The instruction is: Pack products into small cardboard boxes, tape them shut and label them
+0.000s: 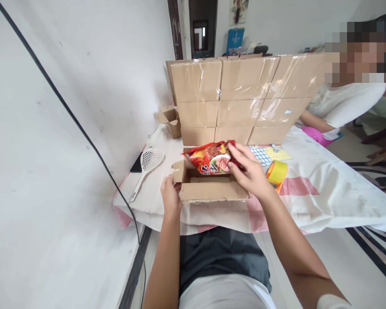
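Observation:
A red printed food packet (209, 159) is gripped at its right end by my right hand (246, 169), fingers and thumb closed on it. The packet hangs tilted over an open cardboard box (215, 191), whose inside shows bare brown board in front of it. At the box's left side, my left hand (171, 194) pinches the side flap (179, 171); part of its fingers is hidden behind the board. A yellow roll of tape (277, 172) lies to the right of my right hand.
Stacked cardboard boxes wrapped in clear film (241, 81) form a wall behind. A small open box (172, 121) and a white slotted scoop (152, 161) are on the left of the cloth-covered table (328, 189). Another person (350, 103) sits at the right; a black cable (67, 109) runs along the wall.

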`<state>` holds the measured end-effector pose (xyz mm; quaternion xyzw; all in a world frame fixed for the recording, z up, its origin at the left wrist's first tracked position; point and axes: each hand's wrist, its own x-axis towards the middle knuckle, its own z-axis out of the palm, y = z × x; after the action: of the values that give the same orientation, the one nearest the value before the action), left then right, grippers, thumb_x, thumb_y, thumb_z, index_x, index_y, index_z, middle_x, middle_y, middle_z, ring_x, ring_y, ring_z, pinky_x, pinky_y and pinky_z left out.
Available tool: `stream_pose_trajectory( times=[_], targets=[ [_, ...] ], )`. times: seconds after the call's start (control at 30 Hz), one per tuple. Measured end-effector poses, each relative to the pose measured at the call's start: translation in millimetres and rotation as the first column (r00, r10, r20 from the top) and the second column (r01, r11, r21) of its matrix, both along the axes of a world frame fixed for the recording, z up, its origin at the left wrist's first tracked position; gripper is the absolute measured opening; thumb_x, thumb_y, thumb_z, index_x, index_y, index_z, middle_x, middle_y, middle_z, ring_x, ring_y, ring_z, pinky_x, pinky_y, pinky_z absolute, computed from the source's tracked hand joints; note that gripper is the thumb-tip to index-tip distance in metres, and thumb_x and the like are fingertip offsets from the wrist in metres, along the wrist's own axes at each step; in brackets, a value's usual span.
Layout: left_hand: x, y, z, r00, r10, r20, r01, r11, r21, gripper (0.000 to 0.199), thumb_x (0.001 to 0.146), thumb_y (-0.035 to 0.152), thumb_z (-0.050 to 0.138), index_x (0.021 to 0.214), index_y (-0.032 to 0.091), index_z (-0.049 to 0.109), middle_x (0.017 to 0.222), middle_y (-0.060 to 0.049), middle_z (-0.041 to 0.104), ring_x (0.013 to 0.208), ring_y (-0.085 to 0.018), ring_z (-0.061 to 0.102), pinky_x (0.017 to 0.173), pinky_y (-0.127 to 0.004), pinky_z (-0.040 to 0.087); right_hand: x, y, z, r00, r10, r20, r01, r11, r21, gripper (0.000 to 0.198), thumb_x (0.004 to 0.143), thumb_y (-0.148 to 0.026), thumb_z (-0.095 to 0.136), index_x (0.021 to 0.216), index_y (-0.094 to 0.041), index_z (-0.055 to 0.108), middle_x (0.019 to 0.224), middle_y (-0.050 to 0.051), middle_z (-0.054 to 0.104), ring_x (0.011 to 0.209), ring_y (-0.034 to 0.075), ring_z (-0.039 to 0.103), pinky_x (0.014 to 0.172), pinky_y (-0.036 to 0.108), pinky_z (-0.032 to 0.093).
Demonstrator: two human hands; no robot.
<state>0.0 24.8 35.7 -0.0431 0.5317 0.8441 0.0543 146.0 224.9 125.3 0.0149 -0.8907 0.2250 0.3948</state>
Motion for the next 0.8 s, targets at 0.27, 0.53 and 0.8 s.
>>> stream_pose_trajectory(
  times=[0.27, 0.53, 0.8],
  targets=[
    [11.2, 15.7, -7.0, 0.998, -0.069, 0.008, 0.069, 0.996, 0.059, 0.024, 0.073, 0.041, 0.062, 0.075, 0.021, 0.049, 0.073, 0.004, 0.062, 0.064, -0.014, 0.064, 0.066, -0.028, 0.052, -1.4, -8.9, 7.5, 0.978, 0.011, 0.209, -0.029, 0.996, 0.082, 0.072, 0.1, -0.023, 0.042, 0.165, -0.031, 0.012, 0.156, 0.007, 0.046, 0.136, 0.032, 0.051, 0.109, 0.048, 0.046],
    [9.0, 13.0, -15.5, 0.993, -0.114, -0.033, 0.116, 0.992, 0.053, 0.024, 0.076, 0.041, 0.061, 0.077, 0.02, 0.05, 0.076, 0.002, 0.063, 0.069, -0.015, 0.065, 0.068, -0.029, 0.054, 1.8, 22.0, -14.3, 0.836, -0.191, 0.514, 0.071, 0.967, 0.244, 0.026, 0.095, -0.036, 0.057, 0.109, -0.025, 0.076, 0.125, 0.013, 0.06, 0.119, 0.036, 0.057, 0.1, 0.057, 0.044],
    [7.2, 9.8, -33.6, 0.95, -0.153, -0.272, 0.158, 0.987, -0.004, 0.034, 0.091, 0.055, 0.051, 0.102, 0.024, 0.06, 0.106, -0.004, 0.068, 0.099, -0.017, 0.068, 0.087, -0.033, 0.054, 18.6, 41.7, -42.4, 0.891, -0.451, 0.05, 0.443, 0.84, -0.313, 0.054, 0.086, -0.043, 0.065, 0.136, -0.021, 0.06, 0.131, 0.016, 0.058, 0.123, 0.035, 0.055, 0.106, 0.058, 0.043]
  ],
)
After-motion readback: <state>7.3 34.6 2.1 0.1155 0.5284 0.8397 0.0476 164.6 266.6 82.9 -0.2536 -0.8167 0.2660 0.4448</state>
